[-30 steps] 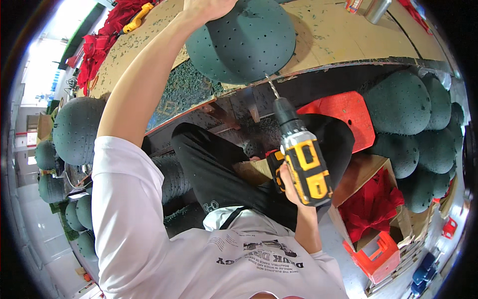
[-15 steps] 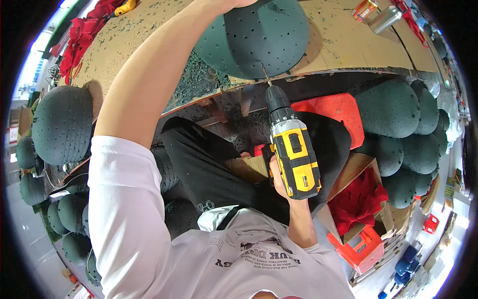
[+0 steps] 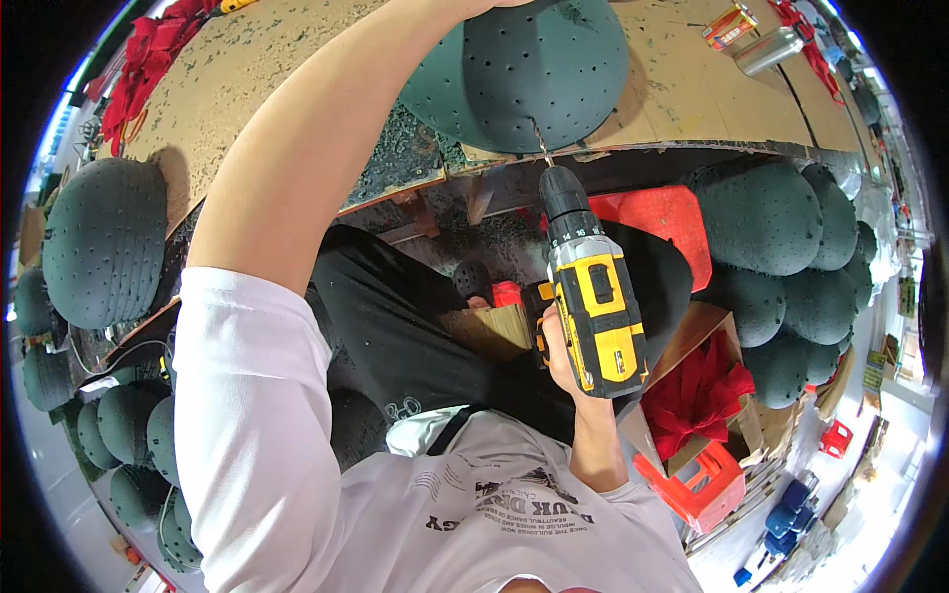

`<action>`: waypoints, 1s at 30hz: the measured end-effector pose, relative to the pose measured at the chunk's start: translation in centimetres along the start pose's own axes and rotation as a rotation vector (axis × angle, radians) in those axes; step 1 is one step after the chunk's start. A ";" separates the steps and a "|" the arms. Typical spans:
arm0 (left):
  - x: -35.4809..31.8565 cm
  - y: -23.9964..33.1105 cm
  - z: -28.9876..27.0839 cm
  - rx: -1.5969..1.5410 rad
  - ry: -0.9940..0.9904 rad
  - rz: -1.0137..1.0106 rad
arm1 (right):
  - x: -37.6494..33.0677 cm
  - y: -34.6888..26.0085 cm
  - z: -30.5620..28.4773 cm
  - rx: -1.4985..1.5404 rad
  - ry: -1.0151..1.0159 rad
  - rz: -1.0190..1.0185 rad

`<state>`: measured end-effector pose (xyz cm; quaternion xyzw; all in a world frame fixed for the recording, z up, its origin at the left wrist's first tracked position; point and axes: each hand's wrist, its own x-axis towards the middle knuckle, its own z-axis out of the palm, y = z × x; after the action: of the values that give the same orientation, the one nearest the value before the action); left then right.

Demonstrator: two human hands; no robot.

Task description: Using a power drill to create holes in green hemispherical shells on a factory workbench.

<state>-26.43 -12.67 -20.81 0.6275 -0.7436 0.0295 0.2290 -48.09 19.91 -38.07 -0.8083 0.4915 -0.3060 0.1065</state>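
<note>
A dark green dome-shaped shell [image 3: 554, 69], dotted with small holes, lies rounded side up at the near edge of the worktable. My right hand [image 3: 561, 356] is wrapped round the grip of a yellow and black cordless drill [image 3: 598, 296]. Its thin spiral bit [image 3: 542, 143] points away from me and meets the dome's near side; how deep the tip sits I cannot tell. My left arm reaches across to the far part of the dome. Only a bit of my left hand [image 3: 494, 4] shows at the upper edge, and its fingers are out of sight.
Green shavings litter the cardboard-covered table [image 3: 267, 74]. Stacked green domes stand at left [image 3: 107, 242] and right [image 3: 761, 217]. A metal bottle [image 3: 769, 49] and a small can [image 3: 730, 28] lie at the far right. By my right leg are a box of red cloth [image 3: 697, 395] and a red stool [image 3: 702, 489].
The view has shifted slightly. The dome and the drill both appear a little further right in the picture, with the bit against the same near side of the dome.
</note>
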 end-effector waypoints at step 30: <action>0.0 -0.1 0.1 -0.035 0.083 0.042 | 7.2 -3.8 -1.1 0.135 0.085 0.094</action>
<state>-26.35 -12.68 -20.92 0.6059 -0.7469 0.0475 0.2698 -43.56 15.77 -32.59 -0.7617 0.5112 -0.3671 0.1539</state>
